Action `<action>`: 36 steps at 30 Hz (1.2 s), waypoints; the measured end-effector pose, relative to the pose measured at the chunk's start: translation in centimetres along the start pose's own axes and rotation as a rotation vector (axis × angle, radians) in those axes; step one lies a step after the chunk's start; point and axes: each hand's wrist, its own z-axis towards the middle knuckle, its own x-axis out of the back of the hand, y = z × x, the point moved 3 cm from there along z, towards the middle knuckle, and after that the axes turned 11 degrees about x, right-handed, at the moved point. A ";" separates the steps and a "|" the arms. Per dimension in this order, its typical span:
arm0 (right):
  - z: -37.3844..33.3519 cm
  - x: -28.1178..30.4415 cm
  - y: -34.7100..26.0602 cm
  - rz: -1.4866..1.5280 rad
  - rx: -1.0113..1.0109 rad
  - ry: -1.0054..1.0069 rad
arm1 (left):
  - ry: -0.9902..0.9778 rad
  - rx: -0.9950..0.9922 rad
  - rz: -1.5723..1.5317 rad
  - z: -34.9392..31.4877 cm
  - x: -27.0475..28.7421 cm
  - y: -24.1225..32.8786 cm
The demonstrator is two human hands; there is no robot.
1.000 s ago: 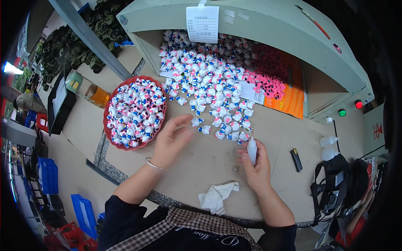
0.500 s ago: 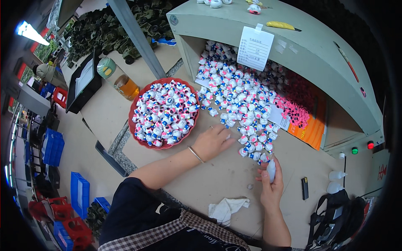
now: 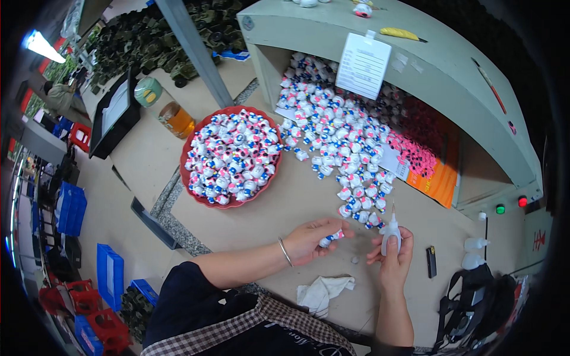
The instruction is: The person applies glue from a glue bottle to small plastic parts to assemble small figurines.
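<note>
Between the fingers of my left hand [image 3: 312, 242] is a small white, blue and pink figurine [image 3: 330, 238]. My right hand [image 3: 394, 261] grips a white squeeze bottle [image 3: 391, 236] with a thin needle tip pointing up and away. The two hands are close together but apart, over the tabletop just below a loose pile of similar figurines [image 3: 350, 154]. That pile spills out of the grey-green cabinet opening. To the left, a red scalloped bowl [image 3: 185, 175] is heaped with more figurines.
Small pink pieces [image 3: 420, 160] lie on an orange sheet [image 3: 436, 188] inside the cabinet [image 3: 439, 53]. A white cloth [image 3: 320, 295] and a black lighter-like object [image 3: 431, 261] lie nearby. A drink bottle [image 3: 172, 115] stands behind the bowl; spare squeeze bottles [image 3: 474, 260] are at the right.
My left hand has come nearer to me and right, now with a figurine in its fingers. The squeeze bottle in my right hand has turned so its needle tip shows upright.
</note>
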 end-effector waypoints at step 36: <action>-1.5 -1.1 0.3 -0.169 0.476 -0.051 | 0.065 -0.224 0.043 0.1 0.3 0.2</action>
